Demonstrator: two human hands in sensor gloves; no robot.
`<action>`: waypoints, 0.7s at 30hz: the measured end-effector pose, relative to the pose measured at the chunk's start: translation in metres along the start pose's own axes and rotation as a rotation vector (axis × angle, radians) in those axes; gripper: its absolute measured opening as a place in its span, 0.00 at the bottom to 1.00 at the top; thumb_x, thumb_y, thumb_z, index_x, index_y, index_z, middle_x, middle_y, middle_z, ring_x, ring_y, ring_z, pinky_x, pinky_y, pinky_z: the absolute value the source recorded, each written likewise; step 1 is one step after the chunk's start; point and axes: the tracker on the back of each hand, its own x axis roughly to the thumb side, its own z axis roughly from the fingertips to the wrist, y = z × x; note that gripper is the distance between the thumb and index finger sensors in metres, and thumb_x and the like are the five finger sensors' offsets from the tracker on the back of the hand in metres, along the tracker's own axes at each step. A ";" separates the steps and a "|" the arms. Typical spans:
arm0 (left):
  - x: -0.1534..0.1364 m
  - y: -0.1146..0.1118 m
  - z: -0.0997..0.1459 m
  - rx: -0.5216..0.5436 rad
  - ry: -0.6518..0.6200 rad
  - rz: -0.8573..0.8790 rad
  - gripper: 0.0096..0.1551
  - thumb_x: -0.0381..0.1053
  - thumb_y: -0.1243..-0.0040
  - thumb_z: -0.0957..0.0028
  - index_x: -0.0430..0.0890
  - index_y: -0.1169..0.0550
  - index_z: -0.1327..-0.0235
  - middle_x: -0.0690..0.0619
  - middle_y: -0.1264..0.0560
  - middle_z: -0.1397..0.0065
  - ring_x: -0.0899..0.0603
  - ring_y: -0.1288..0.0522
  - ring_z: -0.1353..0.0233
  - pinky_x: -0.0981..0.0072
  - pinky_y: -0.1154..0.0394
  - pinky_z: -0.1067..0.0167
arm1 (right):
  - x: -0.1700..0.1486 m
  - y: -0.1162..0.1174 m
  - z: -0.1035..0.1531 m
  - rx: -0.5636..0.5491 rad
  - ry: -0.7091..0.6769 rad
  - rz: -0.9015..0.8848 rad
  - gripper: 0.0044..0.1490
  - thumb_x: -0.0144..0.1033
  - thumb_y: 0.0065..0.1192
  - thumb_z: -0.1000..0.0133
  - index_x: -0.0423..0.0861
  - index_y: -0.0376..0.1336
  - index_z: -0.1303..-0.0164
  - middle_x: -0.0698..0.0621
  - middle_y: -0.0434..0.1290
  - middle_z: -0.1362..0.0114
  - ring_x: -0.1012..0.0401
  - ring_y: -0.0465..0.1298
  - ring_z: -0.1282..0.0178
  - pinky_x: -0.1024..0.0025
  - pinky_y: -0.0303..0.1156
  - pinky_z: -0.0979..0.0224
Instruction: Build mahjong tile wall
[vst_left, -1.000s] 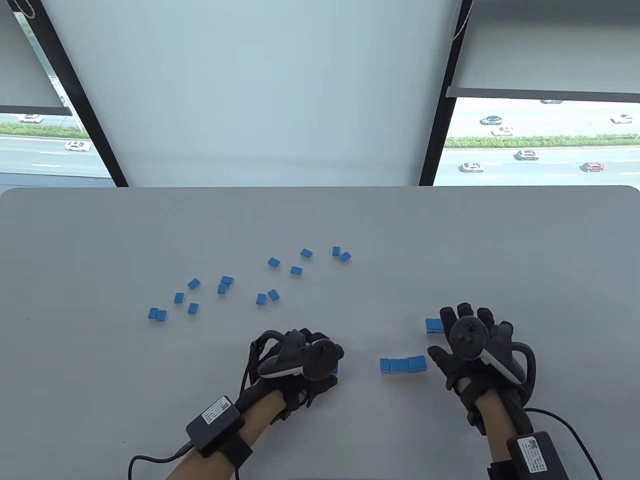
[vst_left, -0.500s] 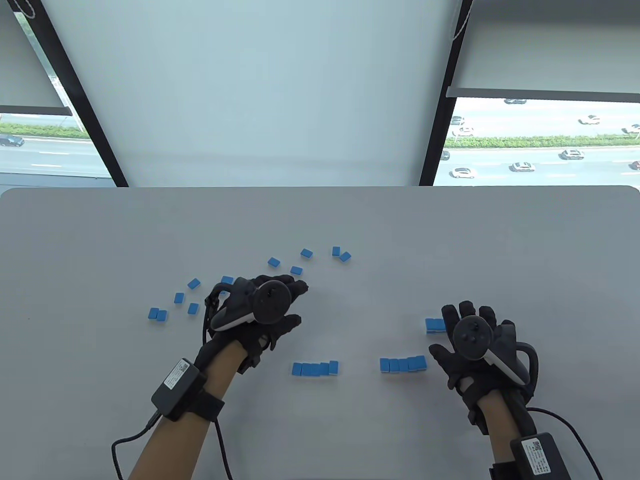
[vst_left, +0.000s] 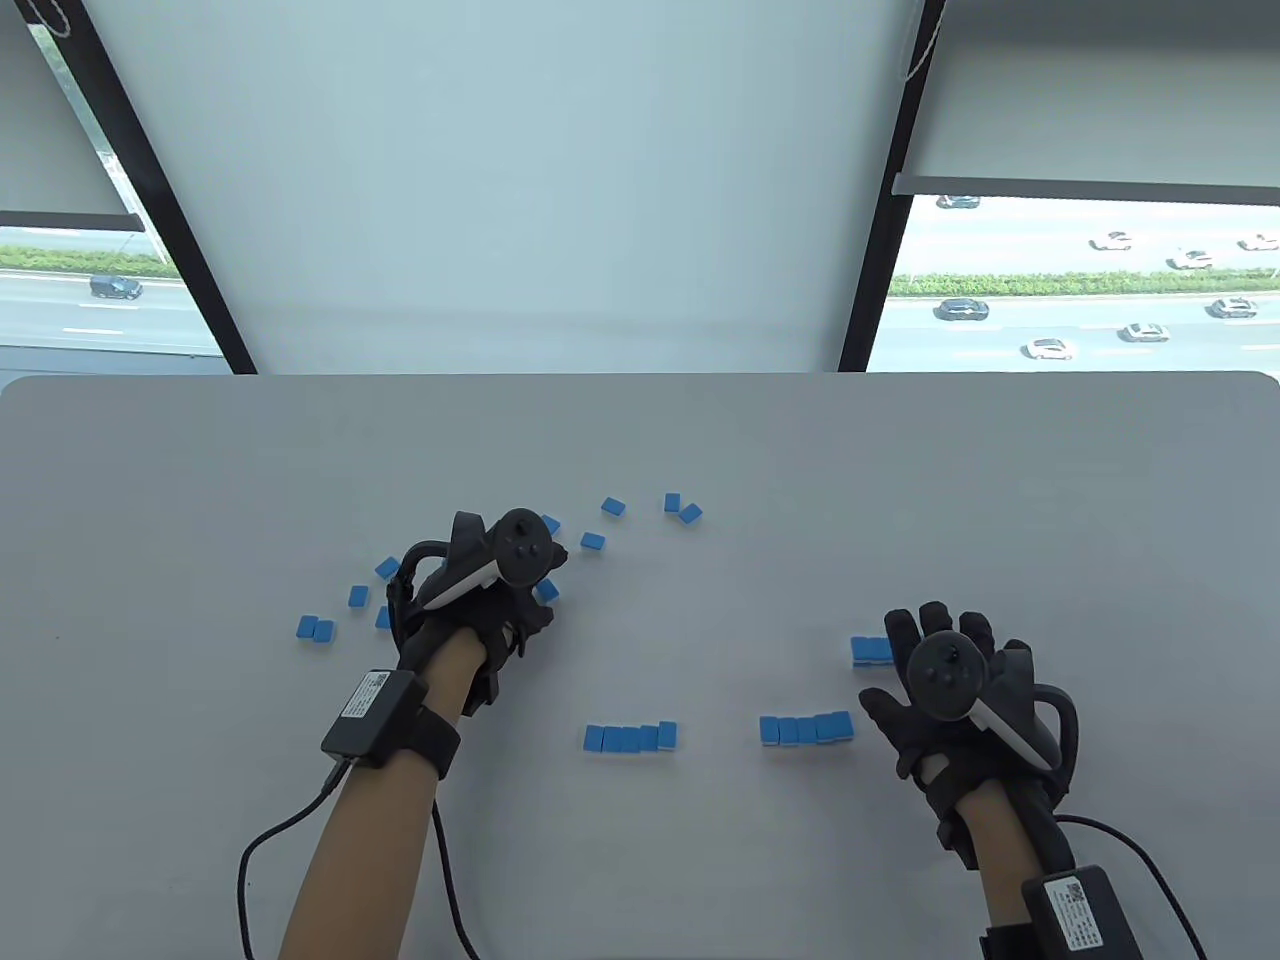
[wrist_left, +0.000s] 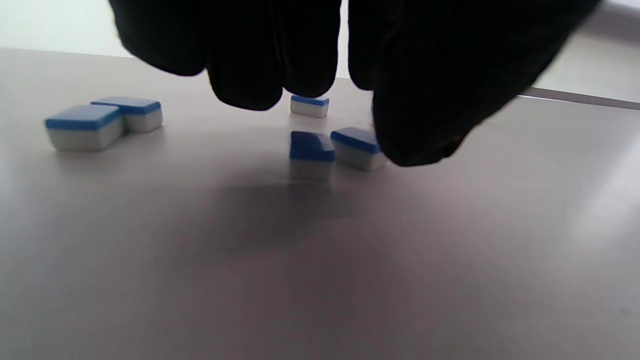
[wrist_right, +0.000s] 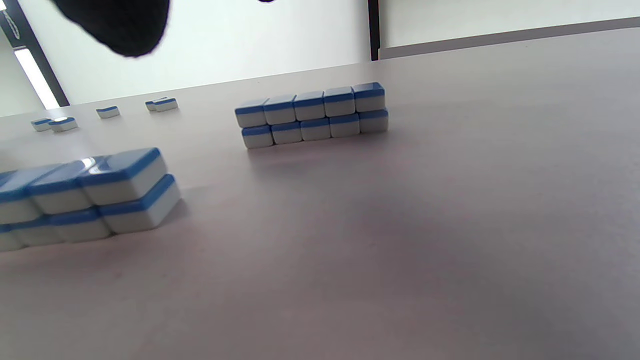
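Just under left grip (wrist_left: 330, 85) (untouched): tiles (wrist_left: 335, 152).

Mahjong tiles (wrist_right: 311, 117) glossy, likely hard plastic, blue tops over white bodies. Table (vst_left: 900, 480) smooth grey, faint sheen. Gloves (vst_left: 940, 735) matt black cloth; trackers (vst_left: 940, 672) look smooth plastic.

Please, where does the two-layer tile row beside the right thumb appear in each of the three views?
Table view: the tile row lies lower right of centre, just left of the right hand.
Right wrist view: the tile row is at the lower left, cut by the left edge.
Left wrist view: not in it.
Shared landmark: the second row at the right fingertips; in the right wrist view, the second row stands upper middle.
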 end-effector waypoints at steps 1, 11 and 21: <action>-0.002 -0.003 -0.002 -0.014 0.008 -0.003 0.44 0.55 0.22 0.60 0.59 0.30 0.27 0.54 0.31 0.21 0.39 0.25 0.27 0.40 0.29 0.30 | 0.000 0.000 0.000 0.000 0.000 0.000 0.53 0.68 0.54 0.48 0.61 0.37 0.19 0.53 0.35 0.13 0.43 0.35 0.17 0.35 0.30 0.26; -0.014 -0.011 -0.001 0.033 0.004 0.038 0.40 0.51 0.22 0.59 0.57 0.27 0.31 0.56 0.25 0.28 0.43 0.21 0.33 0.46 0.26 0.33 | 0.001 0.000 0.000 0.007 -0.002 0.007 0.53 0.68 0.54 0.48 0.61 0.37 0.19 0.53 0.35 0.13 0.43 0.35 0.17 0.35 0.30 0.26; -0.012 -0.010 0.006 0.045 0.007 -0.016 0.34 0.52 0.23 0.60 0.55 0.22 0.37 0.55 0.21 0.34 0.44 0.19 0.38 0.46 0.24 0.36 | 0.001 0.001 0.000 0.009 -0.004 0.004 0.53 0.68 0.54 0.48 0.61 0.37 0.19 0.53 0.35 0.13 0.43 0.35 0.17 0.35 0.30 0.26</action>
